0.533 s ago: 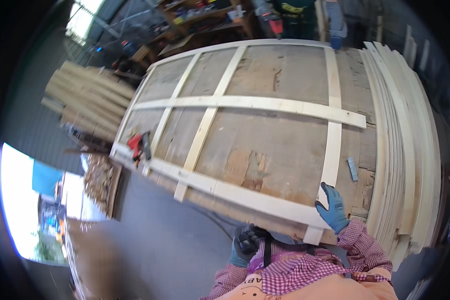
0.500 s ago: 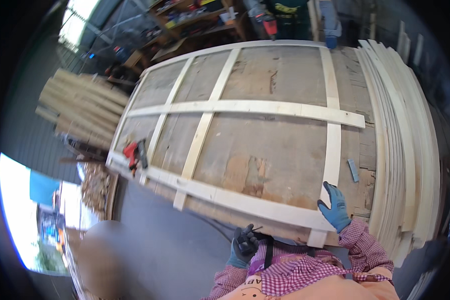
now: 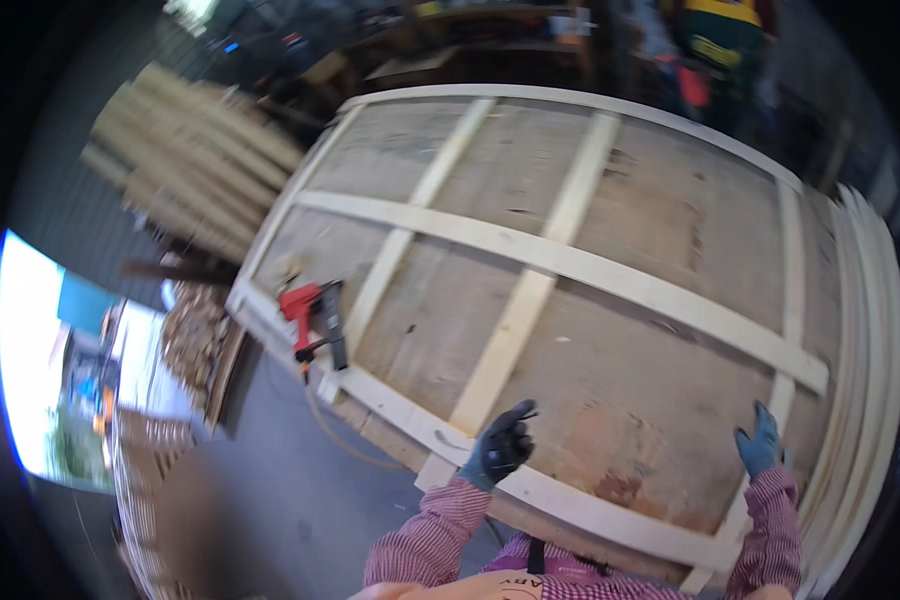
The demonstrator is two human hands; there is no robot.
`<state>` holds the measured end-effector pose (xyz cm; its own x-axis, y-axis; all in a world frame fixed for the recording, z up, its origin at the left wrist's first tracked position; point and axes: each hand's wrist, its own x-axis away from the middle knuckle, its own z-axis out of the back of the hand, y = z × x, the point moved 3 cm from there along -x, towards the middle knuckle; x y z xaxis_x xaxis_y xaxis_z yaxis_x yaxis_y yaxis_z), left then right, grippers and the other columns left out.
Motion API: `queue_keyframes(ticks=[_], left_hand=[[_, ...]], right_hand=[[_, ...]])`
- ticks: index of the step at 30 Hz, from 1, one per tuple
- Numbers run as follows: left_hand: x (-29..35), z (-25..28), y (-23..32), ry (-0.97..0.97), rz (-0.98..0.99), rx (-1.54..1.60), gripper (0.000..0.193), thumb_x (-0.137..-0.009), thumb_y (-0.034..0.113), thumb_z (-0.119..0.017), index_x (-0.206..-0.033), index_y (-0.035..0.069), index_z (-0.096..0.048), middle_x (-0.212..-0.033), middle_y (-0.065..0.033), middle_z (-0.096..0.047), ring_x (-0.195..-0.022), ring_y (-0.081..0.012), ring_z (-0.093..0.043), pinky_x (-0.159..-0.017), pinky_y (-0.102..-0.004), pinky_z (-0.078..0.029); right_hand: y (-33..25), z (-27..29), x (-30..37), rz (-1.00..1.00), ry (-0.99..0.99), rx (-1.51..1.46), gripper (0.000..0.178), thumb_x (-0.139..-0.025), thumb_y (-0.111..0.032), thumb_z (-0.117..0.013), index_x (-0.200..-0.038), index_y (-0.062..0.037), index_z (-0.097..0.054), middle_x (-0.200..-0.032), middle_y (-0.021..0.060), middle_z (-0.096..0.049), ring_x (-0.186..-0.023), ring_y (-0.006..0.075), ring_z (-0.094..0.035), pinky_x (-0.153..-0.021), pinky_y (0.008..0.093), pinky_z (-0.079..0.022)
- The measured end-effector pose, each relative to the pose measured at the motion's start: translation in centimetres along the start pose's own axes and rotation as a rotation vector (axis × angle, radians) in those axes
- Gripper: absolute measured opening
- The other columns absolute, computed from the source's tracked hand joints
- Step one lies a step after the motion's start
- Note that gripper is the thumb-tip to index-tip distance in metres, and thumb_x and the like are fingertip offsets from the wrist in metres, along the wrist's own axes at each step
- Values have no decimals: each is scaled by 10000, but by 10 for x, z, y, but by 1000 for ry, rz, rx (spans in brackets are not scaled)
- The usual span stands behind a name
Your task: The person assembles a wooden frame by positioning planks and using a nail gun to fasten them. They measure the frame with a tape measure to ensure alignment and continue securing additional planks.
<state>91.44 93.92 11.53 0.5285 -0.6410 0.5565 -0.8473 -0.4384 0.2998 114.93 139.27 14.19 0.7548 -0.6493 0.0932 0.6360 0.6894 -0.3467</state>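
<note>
A lattice of pale wooden slats lies on a worn board-topped table. My left hand [image 3: 503, 447], in a blue and black glove, hovers over the near rail [image 3: 600, 518], just right of a cross slat [image 3: 500, 355]. Its fingers are curled; whatever they hold is hidden. My right hand [image 3: 761, 445], also gloved, is above the right-hand cross slat [image 3: 735, 508] with thumb and fingers apart, holding nothing. A red and black staple gun [image 3: 299, 304] rests at the near left corner of the frame, with a hose attached. The long middle slat [image 3: 590, 266] spans the lattice.
Long thin slats [image 3: 860, 400] are stacked along the right side. Bundled timber [image 3: 185, 150] stands at the far left. An air hose [image 3: 345, 437] hangs by the table's near edge. Across the table, a person [image 3: 720, 45] stands near a blurred red tool [image 3: 692, 86].
The view has swung left, so the frame appears further right. My left hand has risen from beside my body to over the near rail. My right hand has moved off the near right corner.
</note>
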Motion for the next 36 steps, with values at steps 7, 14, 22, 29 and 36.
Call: queue_keyframes(ticks=[7, 14, 22, 29, 36], left_hand=[[-39, -36, 48, -7, 106, -315, 539, -963, 287, -493, -1451, 159, -303, -1292, -66, -523, -679, -73, -557, -680, -231, -486], [-122, -36, 97, -7, 59, -233, 473, -979, 228, -447, -1436, 194, -330, -1426, -113, -415, -651, -91, -592, -629, -231, -504], [-240, -23, 109, 69, 201, -192, 486, -895, 416, -577, -1297, 158, -486, -1089, -70, -626, -617, -135, -612, -492, -247, -497], [-257, -55, 119, 155, -191, -196, 400, -851, 392, -656, -1061, 98, -484, -773, -70, -570, -587, -193, -613, -461, -293, -512], [-248, -49, 130, 166, -401, -245, 343, -880, 251, -637, -1140, 69, -505, -875, -97, -618, -616, -207, -628, -530, -336, -547]], right_hand=[[-3, -21, -130, -156, -146, 366, 1004, -662, -177, -760, -1477, -138, -174, -1442, 190, -315, -1340, 381, -276, -1097, 442, -271], [-10, -47, -242, -104, -431, 562, 1247, -525, -286, -841, -1479, -80, -65, -1479, 188, -231, -1389, 362, -180, -1151, 442, -155], [24, -55, -231, 103, -184, 321, 813, -476, -172, -731, -1229, -60, -446, -1161, 171, -480, -1181, 391, -407, -1065, 482, -271], [0, -16, -133, 423, 293, 352, 815, -486, -73, -657, -1268, -36, -432, -1073, 186, -477, -1033, 404, -453, -916, 484, -372], [-6, -31, -123, 331, 86, 212, 869, -459, -142, -667, -1282, -21, -418, -1135, 190, -492, -1076, 402, -453, -953, 486, -344]])
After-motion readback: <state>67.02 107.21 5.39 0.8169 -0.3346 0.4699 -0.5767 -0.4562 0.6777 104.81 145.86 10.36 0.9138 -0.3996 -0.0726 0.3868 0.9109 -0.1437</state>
